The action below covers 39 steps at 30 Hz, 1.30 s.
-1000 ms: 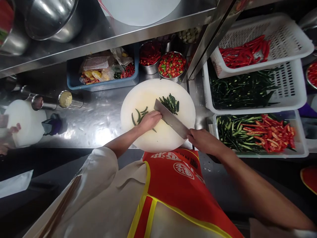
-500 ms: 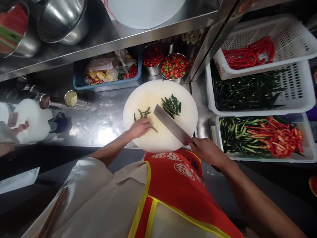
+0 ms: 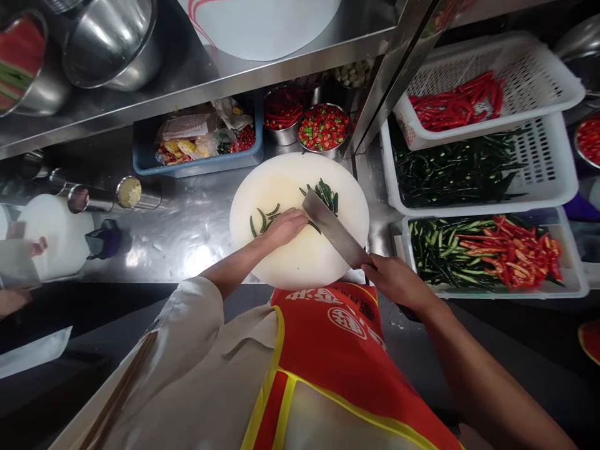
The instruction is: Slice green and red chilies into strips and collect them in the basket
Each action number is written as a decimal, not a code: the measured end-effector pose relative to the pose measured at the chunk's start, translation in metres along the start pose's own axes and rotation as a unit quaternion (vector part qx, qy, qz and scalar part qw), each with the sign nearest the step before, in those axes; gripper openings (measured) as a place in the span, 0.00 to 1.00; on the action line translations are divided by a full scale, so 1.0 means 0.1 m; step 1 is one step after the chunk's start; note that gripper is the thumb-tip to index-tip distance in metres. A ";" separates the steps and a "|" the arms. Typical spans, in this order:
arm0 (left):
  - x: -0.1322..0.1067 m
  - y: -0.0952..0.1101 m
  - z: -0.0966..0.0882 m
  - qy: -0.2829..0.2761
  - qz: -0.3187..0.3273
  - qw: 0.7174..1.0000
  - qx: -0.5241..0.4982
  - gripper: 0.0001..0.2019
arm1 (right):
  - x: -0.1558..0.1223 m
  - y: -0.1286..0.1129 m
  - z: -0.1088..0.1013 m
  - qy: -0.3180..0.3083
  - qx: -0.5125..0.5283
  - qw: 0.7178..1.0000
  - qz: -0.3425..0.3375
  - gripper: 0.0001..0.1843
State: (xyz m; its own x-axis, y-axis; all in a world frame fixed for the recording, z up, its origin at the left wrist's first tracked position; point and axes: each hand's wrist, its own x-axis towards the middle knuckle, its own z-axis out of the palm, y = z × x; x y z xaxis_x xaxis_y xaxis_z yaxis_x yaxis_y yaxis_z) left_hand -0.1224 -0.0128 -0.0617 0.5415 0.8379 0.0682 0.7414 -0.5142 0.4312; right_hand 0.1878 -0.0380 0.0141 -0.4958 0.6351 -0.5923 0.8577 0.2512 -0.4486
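My right hand (image 3: 398,282) is closed round the handle of a cleaver (image 3: 336,232), its blade slanting up and left over a round white cutting board (image 3: 300,269). My left hand (image 3: 287,227) has its fingers bunched on a green chili (image 3: 314,227), which pokes out beside the blade. Behind the blade lies a pile of cut green chilies (image 3: 327,192). A few loose green chilies (image 3: 260,220) rest on the board left of my left hand. My left fingertips are partly hidden from above.
To the right stand white baskets with red chilies (image 3: 457,103) and green chilies (image 3: 454,169), plus a tub of sliced chilies (image 3: 510,253). Behind the board are a bowl of chopped chilies (image 3: 323,128) and a blue bin (image 3: 187,167). A steel shelf (image 3: 197,92) overhangs; a co-worker's hand (image 3: 13,301) is far left.
My left hand has moved right and slightly away from me, close to the blade, with the chili under its fingers. The cleaver has shifted slightly against the pile. The view has swung a little.
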 end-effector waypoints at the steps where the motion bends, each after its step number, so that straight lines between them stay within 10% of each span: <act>1: -0.01 -0.02 0.01 0.005 0.005 1.000 -0.007 0.15 | -0.02 -0.01 -0.01 -0.001 0.011 1.000 -0.001 0.17; 12: -0.05 -0.04 0.04 0.006 0.008 0.999 -0.035 0.14 | -0.10 -0.07 -0.24 -0.068 -0.036 0.997 0.010 0.17; 22: -0.15 -0.04 0.02 0.008 0.007 0.998 -0.061 0.12 | 0.60 -0.38 -0.01 0.007 0.011 1.000 -0.017 0.16; 28: -0.31 -0.07 -0.03 0.073 -0.112 0.989 -0.065 0.12 | 0.42 -0.18 -0.02 -0.008 0.053 0.998 -0.011 0.15; 39: -0.30 -0.04 0.02 0.022 -0.064 0.997 -0.019 0.10 | 0.10 -0.04 0.05 0.017 0.026 0.999 -0.011 0.16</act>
State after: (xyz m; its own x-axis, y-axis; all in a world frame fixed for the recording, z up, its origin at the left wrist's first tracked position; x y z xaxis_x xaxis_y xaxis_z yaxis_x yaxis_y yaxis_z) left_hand -0.1408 -0.0367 -0.0670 0.4243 0.9042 0.0484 0.7875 -0.3949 0.4732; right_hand 0.1785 -0.0363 0.0073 -0.5093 0.6544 -0.5589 0.8379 0.2288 -0.4956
